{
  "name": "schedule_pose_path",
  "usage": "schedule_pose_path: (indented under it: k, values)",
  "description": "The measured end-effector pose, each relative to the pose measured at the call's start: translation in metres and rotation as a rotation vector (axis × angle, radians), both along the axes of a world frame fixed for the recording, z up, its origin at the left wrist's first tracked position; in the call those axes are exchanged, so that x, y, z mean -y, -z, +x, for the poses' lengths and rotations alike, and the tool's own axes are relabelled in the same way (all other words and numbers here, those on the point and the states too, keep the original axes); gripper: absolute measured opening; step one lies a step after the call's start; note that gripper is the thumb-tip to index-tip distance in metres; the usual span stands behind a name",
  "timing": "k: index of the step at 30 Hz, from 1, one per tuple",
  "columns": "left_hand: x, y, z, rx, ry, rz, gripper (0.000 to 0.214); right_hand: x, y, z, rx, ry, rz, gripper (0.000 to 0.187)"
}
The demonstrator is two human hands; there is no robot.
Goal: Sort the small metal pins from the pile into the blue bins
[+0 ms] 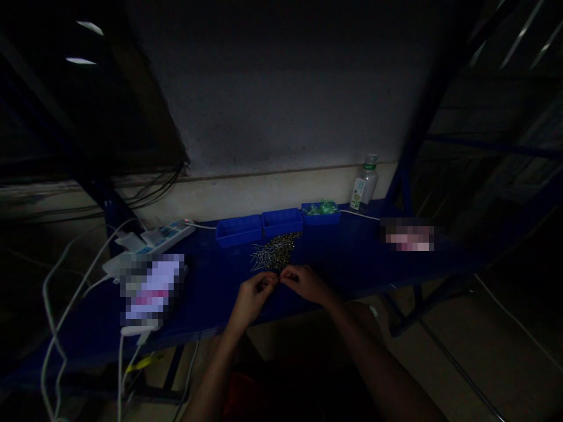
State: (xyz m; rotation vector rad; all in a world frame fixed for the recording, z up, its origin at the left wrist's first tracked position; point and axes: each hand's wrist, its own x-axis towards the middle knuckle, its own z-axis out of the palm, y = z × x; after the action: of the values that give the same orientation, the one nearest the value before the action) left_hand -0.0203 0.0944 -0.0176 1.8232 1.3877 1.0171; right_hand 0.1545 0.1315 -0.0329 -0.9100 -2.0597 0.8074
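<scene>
My left hand point(255, 293) and my right hand point(303, 282) meet fingertip to fingertip over the front part of the blue table point(347, 258). Both are closed in a pinch. Whatever lies between the fingers is too small and dark to name. Just beyond them is a heap of thin metal pins point(266, 256), screw-like or nail-like, with darker brassy pieces point(288, 241) along its right side. Behind the heap stand two blue bins point(238, 239) whose insides look dark, and a third blue bin point(322, 220) that holds green, shiny plastic-like pieces.
A power strip point(169, 237) with plugs and white cables point(55, 328) lies at the left. Nearer is a blurred-out purple-white item point(156, 287). At the back right stands a clear bottle point(366, 183); a blurred pinkish item point(408, 237) lies right of it. A wall point(281, 111) closes the back.
</scene>
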Motion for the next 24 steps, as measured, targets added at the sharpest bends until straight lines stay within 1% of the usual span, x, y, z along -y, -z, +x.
schedule_pose_path:
  k: [2,5,10,14,18,24]
  values:
    - [-0.0008,-0.0005,0.0012,-0.051,-0.005,0.018,0.027,-0.0007,0.0005,0.0005,-0.053,0.016,-0.007,0.011]
    - [-0.0012,-0.0022,0.0035,-0.122,0.036,0.058,0.023,-0.0007,-0.0002,0.0012,-0.085,-0.001,-0.020,0.011]
    - [-0.0006,-0.0051,0.0049,-0.141,0.095,0.050,0.025,0.0007,-0.0034,0.0022,-0.117,-0.025,-0.050,0.012]
    - [0.0004,-0.0067,0.0036,-0.143,0.084,0.046,0.027,0.0007,-0.0043,0.0028,-0.122,-0.021,-0.048,0.013]
    - [0.0016,-0.0068,0.0012,-0.113,0.032,0.076,0.026,0.0013,-0.0035,0.0014,-0.046,-0.004,-0.002,0.013]
    - [0.0017,-0.0028,-0.0004,-0.048,-0.009,0.111,0.024,0.0074,-0.0013,-0.0054,0.216,0.070,0.154,0.013]
